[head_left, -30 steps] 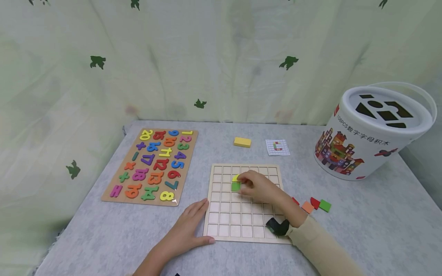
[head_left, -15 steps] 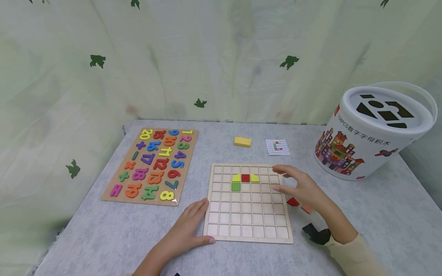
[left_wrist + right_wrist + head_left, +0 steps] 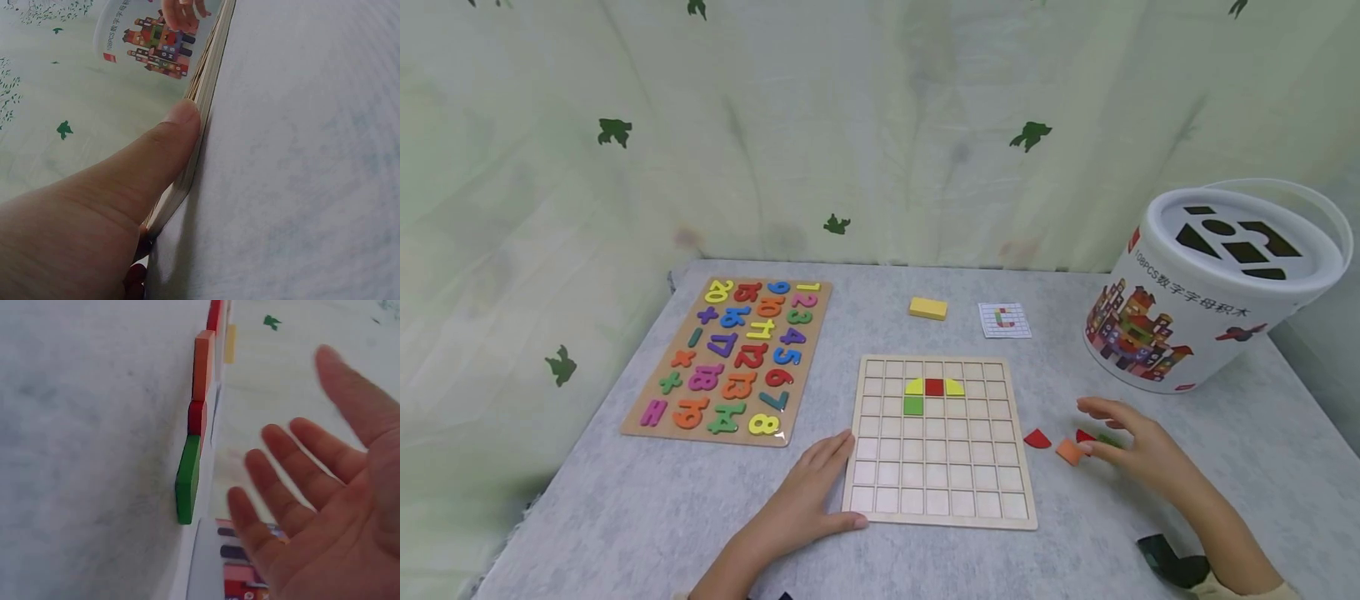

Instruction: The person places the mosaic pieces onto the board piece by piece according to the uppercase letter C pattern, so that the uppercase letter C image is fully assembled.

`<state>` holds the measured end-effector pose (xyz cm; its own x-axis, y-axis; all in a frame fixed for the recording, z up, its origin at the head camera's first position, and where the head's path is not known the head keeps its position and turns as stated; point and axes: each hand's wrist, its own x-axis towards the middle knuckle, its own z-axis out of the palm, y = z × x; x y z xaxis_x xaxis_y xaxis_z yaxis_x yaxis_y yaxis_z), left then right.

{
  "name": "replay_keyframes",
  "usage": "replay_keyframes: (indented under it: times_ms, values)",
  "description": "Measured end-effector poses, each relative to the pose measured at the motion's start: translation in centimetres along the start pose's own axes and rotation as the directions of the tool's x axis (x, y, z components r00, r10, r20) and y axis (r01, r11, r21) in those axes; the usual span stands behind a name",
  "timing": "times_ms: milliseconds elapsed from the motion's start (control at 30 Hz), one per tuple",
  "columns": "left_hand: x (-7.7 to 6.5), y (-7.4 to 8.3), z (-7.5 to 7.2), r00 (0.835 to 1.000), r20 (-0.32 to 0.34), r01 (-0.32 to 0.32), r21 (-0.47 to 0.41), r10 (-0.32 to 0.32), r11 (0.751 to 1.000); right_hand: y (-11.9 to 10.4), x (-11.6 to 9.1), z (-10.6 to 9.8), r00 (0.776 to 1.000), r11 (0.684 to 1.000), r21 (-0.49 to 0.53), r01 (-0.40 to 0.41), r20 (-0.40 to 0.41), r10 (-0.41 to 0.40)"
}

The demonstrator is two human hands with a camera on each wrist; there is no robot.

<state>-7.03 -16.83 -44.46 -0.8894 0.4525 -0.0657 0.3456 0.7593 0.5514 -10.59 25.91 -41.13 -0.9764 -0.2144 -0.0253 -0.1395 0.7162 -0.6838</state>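
A wooden grid board (image 3: 947, 475) lies flat on the table. Set in its upper cells are a red square (image 3: 934, 387) between two yellow curved pieces (image 3: 954, 387), with a green square (image 3: 913, 406) below the left one. My left hand (image 3: 811, 492) rests at the board's near left corner, fingers along the side and thumb (image 3: 178, 125) against the front edge. To the board's right, my right hand (image 3: 1142, 450) hovers over loose pieces with fingers spread, holding nothing. Under it are a green block (image 3: 187, 481), a red piece (image 3: 197, 419) and an orange square (image 3: 1069, 452); nearer the board lies a red quarter-circle (image 3: 1037, 439).
At the left lies a number puzzle board (image 3: 812, 329). Behind the grid board are a yellow block (image 3: 928, 308) and a small pattern card (image 3: 1004, 321). A large white bucket (image 3: 1142, 308) with shape holes in its lid stands at the back right.
My right hand has left the grid board, moving right and toward me, over the loose pieces. Its departure uncovered the red square and right yellow piece. My left hand stays put.
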Motion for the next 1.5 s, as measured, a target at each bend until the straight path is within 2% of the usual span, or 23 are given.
replay_keyframes:
  times_ms: [133, 333, 567, 700, 900, 1133, 1333, 1500]
  values:
    - [0.0, 0.1, 0.0, 1.0, -0.002, 0.001, -0.01, -0.001, 1.0, 1.2, -0.5, 0.2, 0.997, 0.997, -0.047, -0.069, 0.031, 0.07]
    - [0.0, 0.0, 0.0, 1.0, -0.002, 0.005, -0.003, -0.005, 1.0, 2.6, -1.0, 0.0, 0.992, 0.992, -0.072, -0.101, 0.067, 0.106]
    - [-0.1, 0.0, 0.0, 1.0, -0.001, 0.009, 0.001, -0.009, 1.0, 3.1, -1.1, -0.1, 0.983, 0.974, -0.157, -0.164, 0.059, 0.175]
    - [-0.1, 0.1, 0.0, 1.0, 0.001, 0.012, 0.006, -0.012, 1.0, 3.0, -1.0, -0.1, 0.982, 0.971, -0.164, -0.172, 0.054, 0.183]
    - [0.0, 0.1, -0.1, 1.0, 0.004, 0.013, 0.002, -0.013, 1.0, 2.1, -0.9, -0.4, 0.992, 0.979, -0.163, -0.123, 0.008, 0.126]
    - [-0.1, 0.1, -0.1, 1.0, 0.001, 0.01, 0.01, -0.01, 1.0, -0.6, -0.5, -0.2, 0.995, 0.986, -0.166, -0.034, -0.095, 0.019]
    - [-0.1, 0.1, 0.0, 1.0, 0.003, 0.016, 0.003, -0.016, 1.0, -3.3, 0.3, 0.6, 0.973, 0.982, -0.14, 0.123, -0.177, -0.147]
    - [0.0, 0.0, 0.0, 1.0, 0.004, 0.017, 0.004, -0.017, 1.0, -5.7, 1.6, 1.5, 0.954, 0.967, -0.108, 0.231, -0.169, -0.247]
